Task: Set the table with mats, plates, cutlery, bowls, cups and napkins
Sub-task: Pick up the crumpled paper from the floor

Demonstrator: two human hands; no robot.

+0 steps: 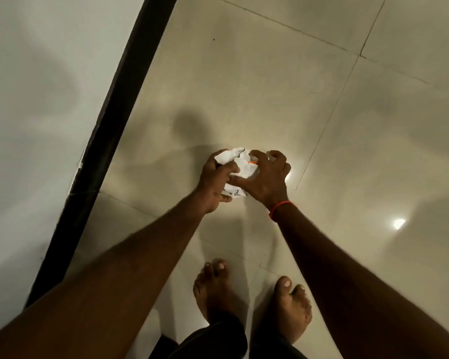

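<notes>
White crumpled paper ball (240,165) — maybe a napkin, I cannot tell for sure — is up in the air between two hands, above the floor (244,73). The left hand (215,178) has its fingers and thumb curled tight round the left side of it. The right hand (268,177) bends over the right side like a claw, with its fingertips pressing in. I think both hands hold it so it can be squeezed or pulled open, because one hand alone could not do that well. It has a small orange mark on it.

Now count — one paper ball, two hands, two bare feet (213,288) on the shiny tiles, and one red band (279,209) on the right wrist. One dark strip (109,141) runs along the bottom of the pale wall (36,99) at the left. No table, mats, plates or cups show, so the table setting looks far from done.
</notes>
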